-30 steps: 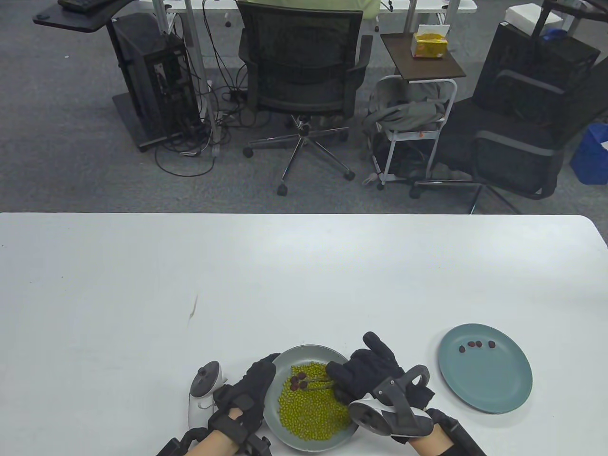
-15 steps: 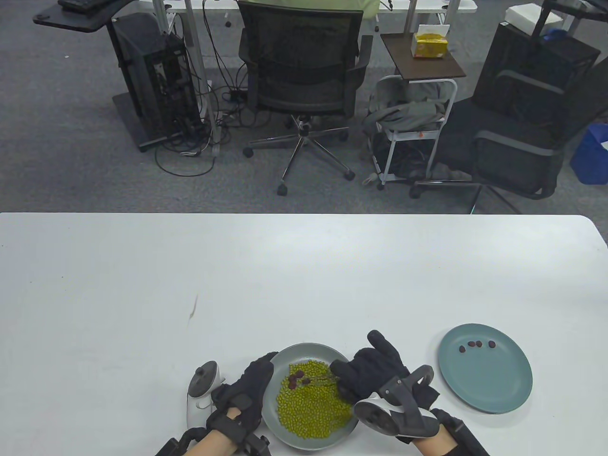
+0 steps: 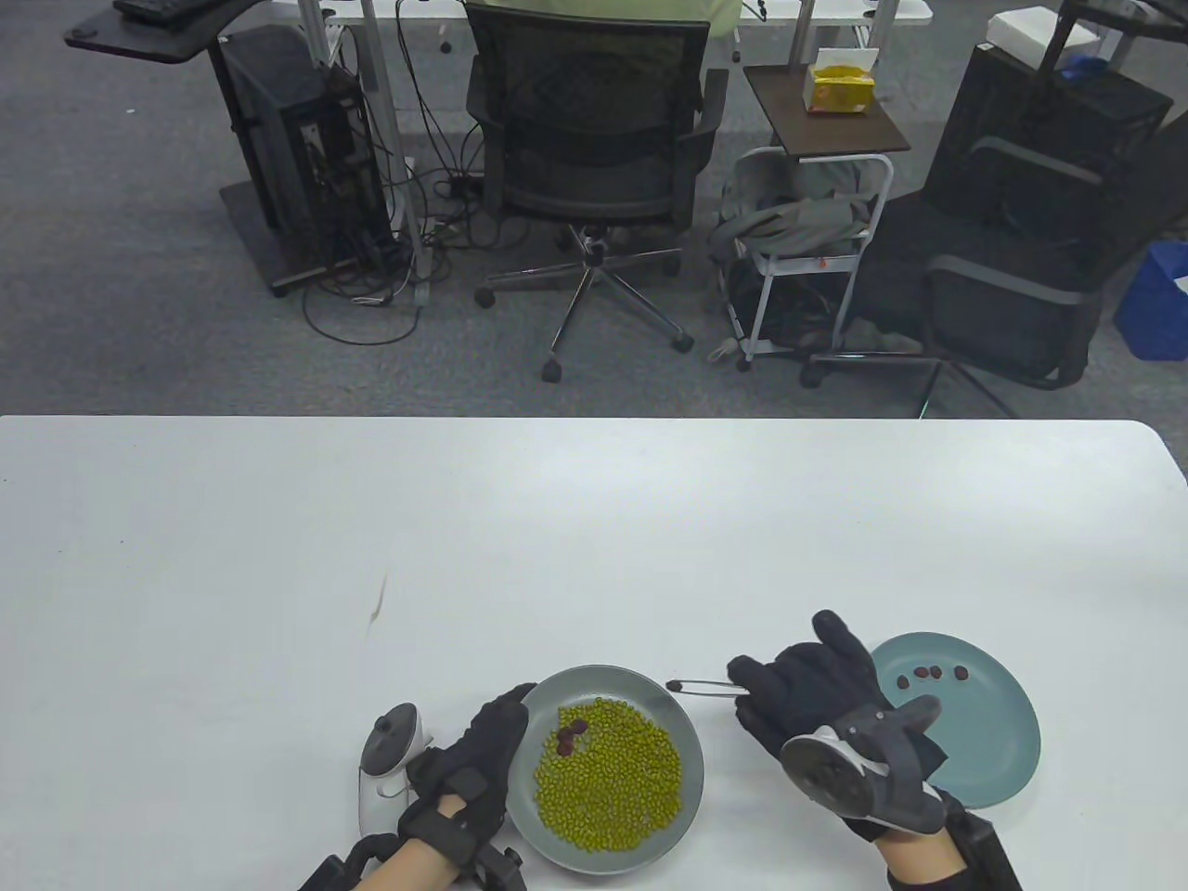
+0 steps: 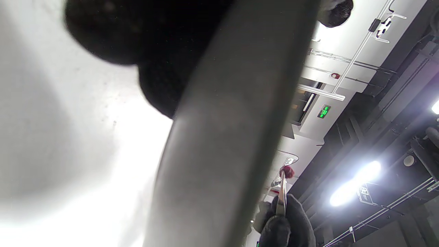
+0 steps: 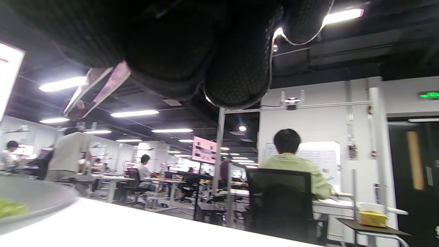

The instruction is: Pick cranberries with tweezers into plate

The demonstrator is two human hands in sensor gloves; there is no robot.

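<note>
cranberry (image 4: pixel 287 171) pinched in tweezers (image 3: pixel 705 688), gripped by right hand (image 3: pixel 817 691) between grey plate (image 3: pixel 682 724) and teal plate (image 3: pixel 1007 742). best carried level, squeeze steady, released low beside cranberries (image 3: pixel 931 674) there. left hand (image 3: pixel 478 756) resting curled against grey plate's rim.

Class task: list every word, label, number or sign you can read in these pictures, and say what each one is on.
No text here can be read for certain.
Green lit sign on the ceiling structure, left wrist view: too blurred.
Green lit sign above the door, right wrist view: too blurred.
Pink hanging board: too small.
Yellow tissue box on the side table: print too small.
</note>
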